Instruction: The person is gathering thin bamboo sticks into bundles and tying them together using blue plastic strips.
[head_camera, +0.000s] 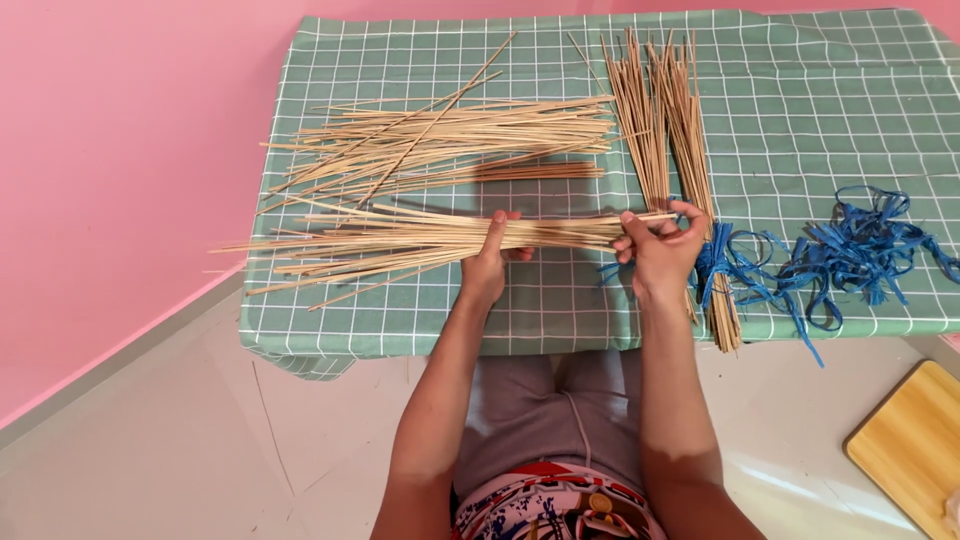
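Note:
A bundle of thin pale sticks (390, 243) lies crosswise over the near part of the table, its loose ends fanning out to the left past the table edge. My left hand (490, 258) grips the bundle around its middle. My right hand (657, 247) closes around the bundle's right end. A loose pile of the same sticks (450, 140) lies further back on the green checked cloth (800, 110). To the right, tied stick bundles (665, 120) lie lengthwise, bound near my right hand with blue string (725, 258).
A heap of blue plastic strings (860, 245) lies at the right on the cloth. A yellow wooden board (915, 440) sits on the floor at lower right. A pink wall runs along the left. My lap is below the table's near edge.

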